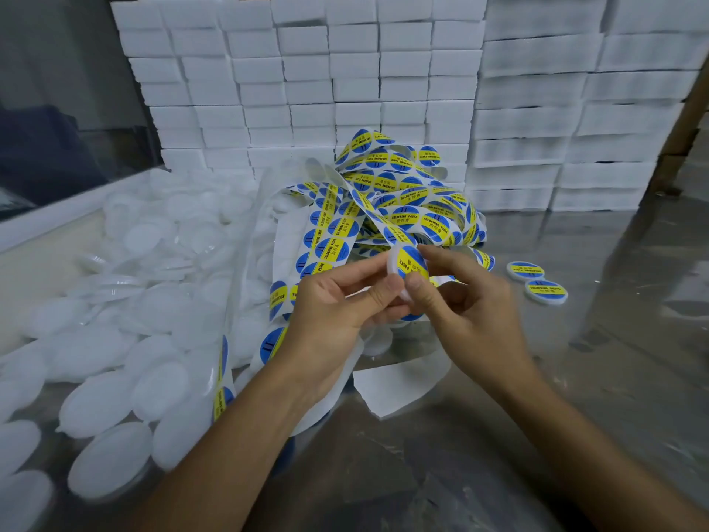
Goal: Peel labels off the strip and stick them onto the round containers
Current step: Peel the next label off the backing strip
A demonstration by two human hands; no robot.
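Observation:
A small round white container [395,264] is held up at the middle, tilted on edge, with a blue and yellow label [410,263] on its face. My left hand [337,305] grips the container by its rim between thumb and fingers. My right hand [464,301] pinches the label against the container with thumb and forefinger. Behind the hands lies a tangled heap of label strip [387,201] with many blue and yellow round labels. Two labelled containers [525,270] [546,291] lie flat on the table to the right.
A large pile of plain white round containers [126,301] covers the left of the shiny metal table [575,378]. Empty white backing paper [399,382] trails under my hands. Stacked white boxes [345,71] wall off the back.

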